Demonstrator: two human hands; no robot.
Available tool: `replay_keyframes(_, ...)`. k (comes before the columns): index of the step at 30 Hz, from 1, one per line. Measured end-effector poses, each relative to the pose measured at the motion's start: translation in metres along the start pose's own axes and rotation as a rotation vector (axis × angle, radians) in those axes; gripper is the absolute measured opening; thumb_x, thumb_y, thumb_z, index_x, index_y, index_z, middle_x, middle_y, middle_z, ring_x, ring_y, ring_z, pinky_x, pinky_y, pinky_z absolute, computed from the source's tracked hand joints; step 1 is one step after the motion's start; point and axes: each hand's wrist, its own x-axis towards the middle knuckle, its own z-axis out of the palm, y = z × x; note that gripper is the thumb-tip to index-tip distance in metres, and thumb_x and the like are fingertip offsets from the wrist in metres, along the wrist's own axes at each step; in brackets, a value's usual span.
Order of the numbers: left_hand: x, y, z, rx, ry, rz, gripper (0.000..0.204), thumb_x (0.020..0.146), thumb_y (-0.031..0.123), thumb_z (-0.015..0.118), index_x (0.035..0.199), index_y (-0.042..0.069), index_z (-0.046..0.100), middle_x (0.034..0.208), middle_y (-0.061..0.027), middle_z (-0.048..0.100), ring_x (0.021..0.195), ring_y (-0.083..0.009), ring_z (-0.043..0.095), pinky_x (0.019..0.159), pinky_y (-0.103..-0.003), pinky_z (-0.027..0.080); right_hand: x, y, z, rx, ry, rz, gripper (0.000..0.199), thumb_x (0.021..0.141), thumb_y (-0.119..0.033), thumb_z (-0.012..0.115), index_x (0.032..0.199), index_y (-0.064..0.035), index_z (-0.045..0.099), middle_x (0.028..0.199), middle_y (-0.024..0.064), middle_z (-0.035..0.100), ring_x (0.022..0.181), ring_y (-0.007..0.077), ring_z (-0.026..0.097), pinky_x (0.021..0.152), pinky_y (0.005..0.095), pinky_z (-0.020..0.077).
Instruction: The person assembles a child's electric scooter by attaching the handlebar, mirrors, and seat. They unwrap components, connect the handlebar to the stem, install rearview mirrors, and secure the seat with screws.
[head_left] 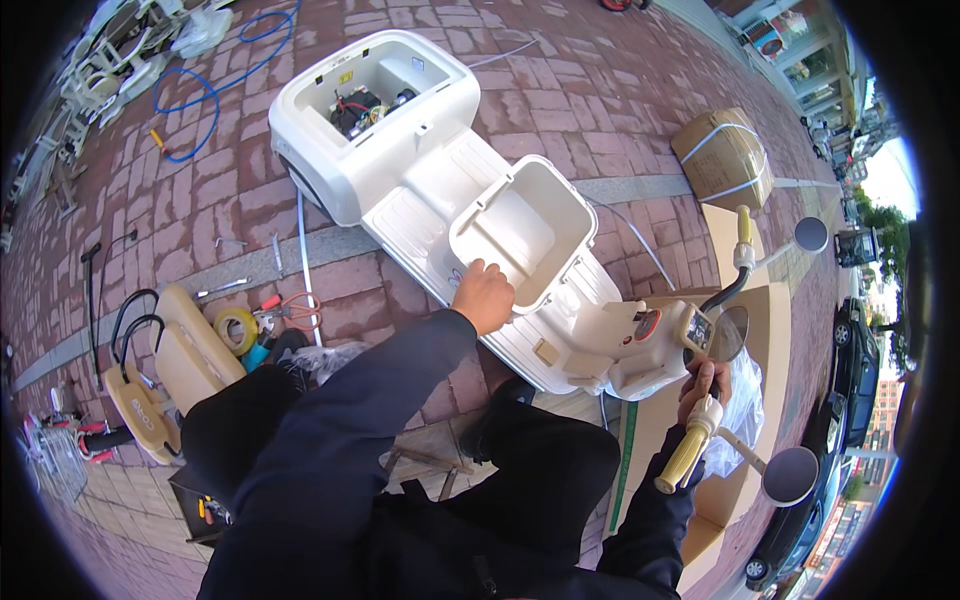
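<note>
While the left hand (484, 299) clamps its fingers on the near rim of the white bin (560, 238) in the footwell (530, 345) of the scooter (400, 160) and the right hand (705, 386) grips the handlebar (727, 292), the step appears to be bin seating, the next move likely calling for level alignment.

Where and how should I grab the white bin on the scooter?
The bin stands open side up, rim exposed: likely grip two opposite rim edges from above. The left hand is at the near edge; the far edge looks free.
</note>
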Motion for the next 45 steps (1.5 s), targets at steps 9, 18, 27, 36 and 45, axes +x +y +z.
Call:
replay_keyframes(9,-0.176,0.019,0.003,-0.053,0.027,-0.174,0.032,0.081,0.041,0.086,0.091,0.01,0.081,0.095,-0.0069,0.074,0.108,-0.0263,0.064,0.097,-0.048,0.041,-0.056,-0.015,0.005,0.177,-0.249,-0.049,0.028,0.109,-0.029,0.066,0.099,-0.0032,0.06,0.108,0.0176,0.074,0.051,0.0089,0.052,0.048,0.0228,0.0419)
replay_keyframes(18,-0.251,-0.049,-0.244,-0.179,0.057,-0.429,0.044,0.09,0.042,0.08,0.113,0.004,0.076,0.111,-0.0198,0.077,0.109,-0.0374,0.074,0.096,-0.051,0.055,-0.079,-0.007,0.033,0.415,-0.121,-0.055,0.04,0.103,-0.032,0.073,0.127,-0.0018,0.062,0.129,0.0174,0.071,0.06,0.0062,0.054,0.052,0.0213,0.0438)
replay_keyframes(27,-0.671,-0.237,-0.167,0.151,0.579,-1.887,0.066,0.087,0.043,0.078,0.127,-0.008,0.066,0.133,-0.0322,0.065,0.132,-0.0454,0.06,0.114,-0.051,0.047,-0.08,0.027,-0.009,1.328,-0.514,0.336,0.048,0.112,-0.028,0.055,0.152,-0.0009,0.053,0.129,0.0115,0.068,0.087,0.0191,0.068,0.061,0.0305,0.0527)
replay_keyframes(36,-0.773,-0.245,-0.045,0.416,0.605,-2.101,0.063,0.081,0.045,0.077,0.119,-0.005,0.07,0.124,-0.0308,0.07,0.119,-0.0461,0.066,0.103,-0.054,0.053,-0.171,0.068,0.002,0.718,-0.408,0.913,0.044,0.109,-0.03,0.055,0.143,-0.0028,0.064,0.134,0.0148,0.072,0.124,0.0324,0.069,0.106,0.0457,0.0552)
replay_keyframes(45,-0.75,-0.277,-0.053,-0.08,1.013,-1.938,0.07,0.087,0.052,0.078,0.108,-0.015,0.069,0.097,-0.026,0.077,0.089,-0.04,0.077,0.08,-0.05,0.062,-0.185,-0.027,0.029,0.015,-0.28,0.483,0.037,0.114,-0.021,0.048,0.116,0.0054,0.073,0.103,0.0091,0.076,0.093,0.0157,0.069,0.087,0.0316,0.054)
